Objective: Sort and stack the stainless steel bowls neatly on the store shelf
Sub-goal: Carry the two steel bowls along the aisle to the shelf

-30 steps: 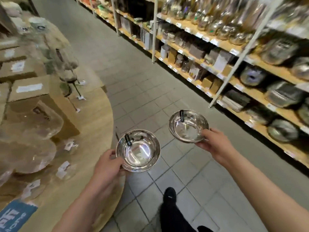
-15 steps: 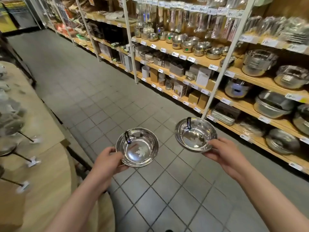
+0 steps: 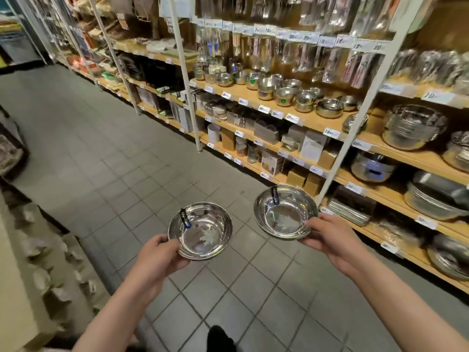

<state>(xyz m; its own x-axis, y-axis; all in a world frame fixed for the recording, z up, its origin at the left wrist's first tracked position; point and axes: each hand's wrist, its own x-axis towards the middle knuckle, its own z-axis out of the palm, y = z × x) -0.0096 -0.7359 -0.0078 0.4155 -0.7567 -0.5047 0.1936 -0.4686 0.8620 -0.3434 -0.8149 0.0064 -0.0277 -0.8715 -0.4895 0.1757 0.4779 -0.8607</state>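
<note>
The person holds one stainless steel bowl in each hand over the grey tiled floor (image 3: 106, 158) of a store aisle, both bowls apart from each other and upright, mouths up. The left hand (image 3: 158, 260) pinches the near rim of the left bowl (image 3: 200, 233), thumb on the inside edge and fingers underneath. The right hand (image 3: 330, 240) pinches the near right rim of the right bowl (image 3: 285, 212) the same way. Each bowl carries a narrow dark label strip on its far inner wall; the print on both is too small to read.

The right bowl hangs just in front of the wooden shelf unit (image 3: 317, 123), near a white upright post (image 3: 365, 105). On a middle shelf sits a cluster of small steel bowls (image 3: 291, 94). White price tags (image 3: 331, 133) line the shelf's front edges; one seems to read "18", the rest are blurred. Larger steel basins (image 3: 413, 128) fill the shelves towards the right end.
</note>
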